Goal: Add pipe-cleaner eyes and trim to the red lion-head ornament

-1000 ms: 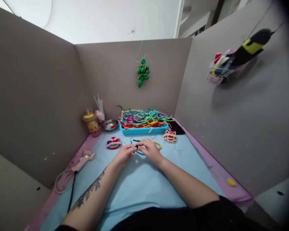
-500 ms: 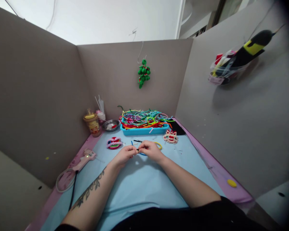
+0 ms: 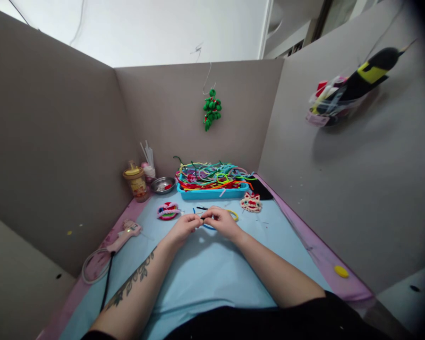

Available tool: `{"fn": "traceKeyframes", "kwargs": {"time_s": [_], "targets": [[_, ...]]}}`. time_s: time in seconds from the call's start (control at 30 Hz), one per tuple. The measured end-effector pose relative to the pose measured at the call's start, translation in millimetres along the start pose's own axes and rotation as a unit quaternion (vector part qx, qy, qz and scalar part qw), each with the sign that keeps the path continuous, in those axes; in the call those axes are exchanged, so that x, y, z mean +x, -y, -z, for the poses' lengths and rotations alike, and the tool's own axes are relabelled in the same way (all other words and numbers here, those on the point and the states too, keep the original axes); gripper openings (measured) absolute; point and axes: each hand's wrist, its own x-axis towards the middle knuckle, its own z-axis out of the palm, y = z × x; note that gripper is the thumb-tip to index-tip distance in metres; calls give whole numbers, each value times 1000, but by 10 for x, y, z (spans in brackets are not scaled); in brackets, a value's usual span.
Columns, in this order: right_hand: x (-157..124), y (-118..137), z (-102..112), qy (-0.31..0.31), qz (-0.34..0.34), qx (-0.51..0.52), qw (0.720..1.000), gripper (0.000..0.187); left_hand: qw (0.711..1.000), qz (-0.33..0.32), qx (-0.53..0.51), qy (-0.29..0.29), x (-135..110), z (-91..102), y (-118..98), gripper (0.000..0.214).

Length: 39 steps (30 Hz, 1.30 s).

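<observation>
Both hands meet over the middle of the blue table cover, fingertips almost touching. My left hand (image 3: 187, 225) is closed in a pinch on one side of a small black piece (image 3: 202, 219), which looks like a bit of pipe cleaner. From the other side my right hand (image 3: 220, 220) pinches the same piece; the fingers hide most of it. Just beyond and under the right hand lie a blue pipe cleaner (image 3: 208, 227) and a yellow one (image 3: 235, 215), partly covered. A thin black strip (image 3: 201, 208) rests behind the fingers.
Behind the hands stands a blue tray (image 3: 212, 194) heaped with pipe cleaners. A pink-and-red piece (image 3: 167, 211) lies left, a cream-and-red one (image 3: 250, 202) right. On the left are a pink glue gun (image 3: 123, 236), a metal bowl (image 3: 163, 185) and a cup (image 3: 137, 184). Grey panels enclose three sides.
The hands stay in nearly the same place, still pinching the small black piece. The whole view has shifted very slightly; nothing else has visibly moved.
</observation>
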Motion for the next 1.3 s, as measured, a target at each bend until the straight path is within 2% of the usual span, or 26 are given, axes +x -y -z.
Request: {"fn": "traceKeyframes", "kwargs": {"time_s": [0.2, 0.73, 1.0, 1.3], "targets": [[-11, 3, 1, -7, -7, 15, 1000, 7, 1000, 15, 4, 15, -28, -1, -38, 23], [-22, -79, -17, -26, 57, 13, 998, 6, 999, 14, 21, 23, 0, 28, 60, 19], [-13, -85, -4, -41, 53, 12, 998, 7, 999, 17, -3, 29, 11, 23, 35, 28], [-43, -56, -41, -93, 62, -16, 994, 5, 999, 19, -25, -6, 35, 16, 65, 31]]}}
